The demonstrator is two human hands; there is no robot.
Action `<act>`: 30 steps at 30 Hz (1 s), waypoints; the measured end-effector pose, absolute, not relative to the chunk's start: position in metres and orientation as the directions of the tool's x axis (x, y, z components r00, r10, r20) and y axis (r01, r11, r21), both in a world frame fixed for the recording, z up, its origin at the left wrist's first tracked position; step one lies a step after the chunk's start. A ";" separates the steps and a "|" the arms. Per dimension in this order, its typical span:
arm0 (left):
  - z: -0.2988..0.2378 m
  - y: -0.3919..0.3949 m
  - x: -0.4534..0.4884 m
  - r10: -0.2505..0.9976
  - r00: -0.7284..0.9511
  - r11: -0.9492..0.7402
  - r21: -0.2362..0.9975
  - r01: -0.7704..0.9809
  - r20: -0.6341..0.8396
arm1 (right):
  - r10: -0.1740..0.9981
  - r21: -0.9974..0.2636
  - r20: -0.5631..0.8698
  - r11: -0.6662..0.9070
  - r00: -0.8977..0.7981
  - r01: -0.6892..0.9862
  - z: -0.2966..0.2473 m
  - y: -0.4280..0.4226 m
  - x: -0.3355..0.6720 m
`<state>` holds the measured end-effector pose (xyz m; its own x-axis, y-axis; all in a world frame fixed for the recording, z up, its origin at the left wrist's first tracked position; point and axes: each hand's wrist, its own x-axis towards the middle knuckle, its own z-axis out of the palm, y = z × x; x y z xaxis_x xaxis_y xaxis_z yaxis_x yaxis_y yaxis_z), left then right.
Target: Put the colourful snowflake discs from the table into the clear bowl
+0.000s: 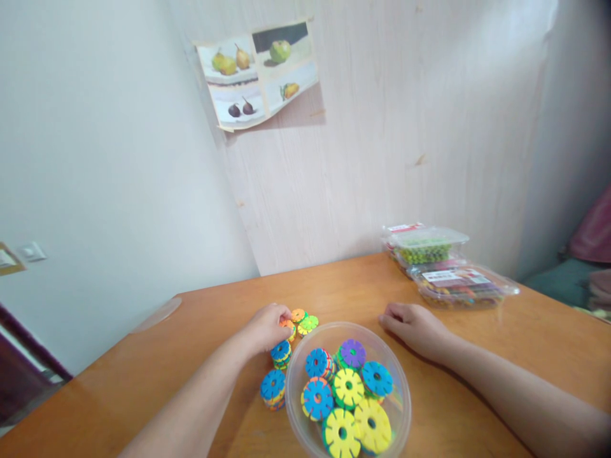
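Note:
My left hand (270, 326) is at the left of the bowl, its fingers bent around a small stack of notched plastic discs (288, 331) with an orange one on top. Just beyond it lie an orange-topped stack (298, 315) and a yellow-green one (308, 325). Two blue-topped stacks, one (281, 351) behind the other (273, 385), stand nearer to me. A clear plastic bowl (405, 395) holds several stacks topped with blue, yellow and purple discs (352, 353). To the right of the bowl, my right hand (414, 328) rests on the table, fingers curled in, with nothing seen in them.
Clear plastic boxes stand at the back right of the wooden table (238, 294): one (465, 285) in front, another with green contents (424, 249) behind. A clear round lid (158, 314) lies at the left edge. Fruit pictures (260, 76) hang on the wall.

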<state>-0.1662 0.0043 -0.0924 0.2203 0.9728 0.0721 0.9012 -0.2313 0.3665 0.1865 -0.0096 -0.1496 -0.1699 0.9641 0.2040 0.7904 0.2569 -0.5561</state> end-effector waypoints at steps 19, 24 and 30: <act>-0.037 -0.093 -0.115 0.856 0.495 -0.510 0.414 0.754 0.151 | 0.961 -0.546 0.219 0.265 -0.169 0.795 -0.148 -0.011 0.185; -0.037 -0.087 -0.125 0.871 0.456 -0.487 0.442 0.754 0.182 | 0.959 -0.555 0.218 0.273 -0.179 0.786 -0.150 -0.010 0.187; -0.047 -0.059 -0.162 0.941 0.295 -0.338 0.543 0.768 0.168 | 0.962 -0.545 0.207 0.265 -0.178 0.796 -0.149 -0.010 0.186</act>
